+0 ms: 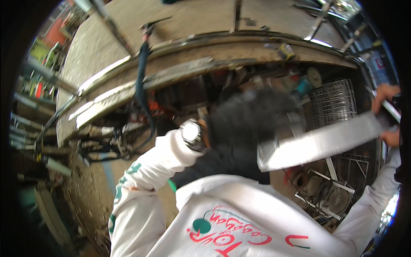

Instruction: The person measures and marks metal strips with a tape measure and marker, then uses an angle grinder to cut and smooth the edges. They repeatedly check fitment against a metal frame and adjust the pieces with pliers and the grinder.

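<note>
My left hand (252,115), in a black glove with a wristwatch (192,132) above the cuff, reaches across the middle. Motion smears its fingers, so their pose is unclear. Just beyond and below it lies the near end of a long, shiny silver metal bar (319,145), possibly a channel. Whether the glove touches the bar cannot be made out. At the right edge my bare right hand (387,96) grips the bar's other end, fingers above and thumb below. Part of that hand is cut off by the picture's dark rim.
A worktable (192,21) with metal edging spans the far side. On it lie a dark cable (141,73) and a yellow-black tape measure (286,52). A teal angle grinder (305,85), a wire basket (334,103) and several round discs (338,199) are at the right.
</note>
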Demonstrator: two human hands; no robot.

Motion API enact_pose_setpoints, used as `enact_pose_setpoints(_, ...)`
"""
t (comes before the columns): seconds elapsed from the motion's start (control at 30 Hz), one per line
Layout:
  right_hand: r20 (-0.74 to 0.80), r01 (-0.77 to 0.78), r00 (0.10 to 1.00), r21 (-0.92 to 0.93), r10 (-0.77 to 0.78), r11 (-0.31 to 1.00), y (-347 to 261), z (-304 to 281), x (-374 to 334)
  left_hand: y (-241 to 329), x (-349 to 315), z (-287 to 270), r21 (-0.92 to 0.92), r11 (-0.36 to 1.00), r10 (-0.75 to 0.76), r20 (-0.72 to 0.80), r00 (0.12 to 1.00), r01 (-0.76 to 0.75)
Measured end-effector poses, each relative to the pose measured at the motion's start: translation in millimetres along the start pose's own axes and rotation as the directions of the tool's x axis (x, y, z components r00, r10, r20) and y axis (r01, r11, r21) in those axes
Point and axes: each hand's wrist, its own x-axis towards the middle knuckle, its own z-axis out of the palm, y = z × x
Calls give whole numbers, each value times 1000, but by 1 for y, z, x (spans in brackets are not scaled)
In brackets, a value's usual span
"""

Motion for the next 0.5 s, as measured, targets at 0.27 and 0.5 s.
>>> enact_pose_setpoints(0.27, 216, 74, 967, 272, -136, 959, -61, 69, 45, 149, -77, 39, -469, 881, 38, 211, 977, 67)
enact_pose_setpoints(0.5, -696, 409, 712, 302, -94, 861, -77, 125, 83, 161, -103, -8, -135, 949, -288, 7, 958, 286)
